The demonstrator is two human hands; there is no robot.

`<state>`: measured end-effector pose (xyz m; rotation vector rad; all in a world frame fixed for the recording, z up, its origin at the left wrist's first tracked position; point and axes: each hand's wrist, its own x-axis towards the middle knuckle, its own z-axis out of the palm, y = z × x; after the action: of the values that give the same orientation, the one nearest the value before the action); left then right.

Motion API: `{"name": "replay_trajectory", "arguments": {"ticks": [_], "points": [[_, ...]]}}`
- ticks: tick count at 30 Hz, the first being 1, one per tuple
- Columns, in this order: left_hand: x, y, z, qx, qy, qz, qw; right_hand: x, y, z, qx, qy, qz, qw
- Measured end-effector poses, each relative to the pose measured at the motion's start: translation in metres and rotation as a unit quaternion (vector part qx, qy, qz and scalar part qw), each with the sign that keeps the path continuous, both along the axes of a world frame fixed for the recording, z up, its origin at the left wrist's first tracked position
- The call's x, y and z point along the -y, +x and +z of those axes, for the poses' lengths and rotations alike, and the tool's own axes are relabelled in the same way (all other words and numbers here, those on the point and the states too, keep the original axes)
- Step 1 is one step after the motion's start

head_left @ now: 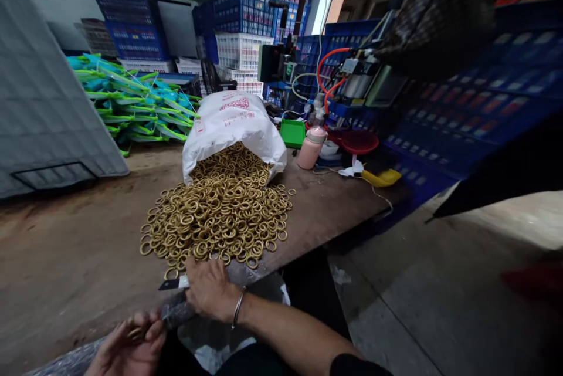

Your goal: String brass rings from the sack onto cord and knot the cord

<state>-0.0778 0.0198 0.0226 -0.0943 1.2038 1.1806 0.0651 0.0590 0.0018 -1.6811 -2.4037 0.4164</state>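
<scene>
A heap of brass-coloured rings [224, 217] spills from the mouth of a white woven sack [237, 121] onto the brown tabletop [79, 235]. My right hand [209, 288], with a metal bangle at the wrist, is at the near edge of the heap, fingers curled down; what they grip is hidden. A flat strip with a dark pointed end and a pale part [173, 284] shows beside its fingers. Lower left, near the table edge, my left hand [134, 341] is closed around brass rings [135, 334]; how many cannot be made out.
Green and turquoise items [136, 100] are piled behind left. Right of the sack are a green tray [292, 132], a pink bottle [311, 147], a red dish [359, 142] and a machine with orange hoses [358, 85]. Blue crates [244, 9] stand behind; clear plastic [176, 312] lies along the front edge.
</scene>
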Motion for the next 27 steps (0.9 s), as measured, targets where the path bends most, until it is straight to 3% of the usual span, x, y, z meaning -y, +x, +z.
{"name": "replay_trajectory", "arguments": {"ticks": [6,10,16,21,24,27], "points": [[-0.006,0.004,-0.001,-0.01,-0.04,-0.013,0.999,0.002,0.006,-0.001,-0.023,0.007,0.008,1.0],[-0.007,0.007,-0.009,-0.016,-0.009,-0.041,0.999,0.002,0.01,-0.007,-0.037,0.022,0.015,0.999],[-0.005,0.021,-0.025,-0.148,0.049,-0.162,0.974,0.001,0.024,-0.012,-0.162,-0.003,0.022,0.987],[-0.005,0.039,-0.021,-0.167,0.067,-0.226,0.957,0.006,0.035,-0.008,-0.243,-0.001,0.026,0.97],[-0.007,0.048,-0.017,-0.171,0.082,-0.232,0.954,0.007,0.039,-0.005,-0.278,-0.015,0.023,0.96],[-0.009,0.054,-0.016,-0.177,0.074,-0.199,0.961,0.007,0.04,-0.006,-0.332,-0.047,-0.009,0.942]]}}
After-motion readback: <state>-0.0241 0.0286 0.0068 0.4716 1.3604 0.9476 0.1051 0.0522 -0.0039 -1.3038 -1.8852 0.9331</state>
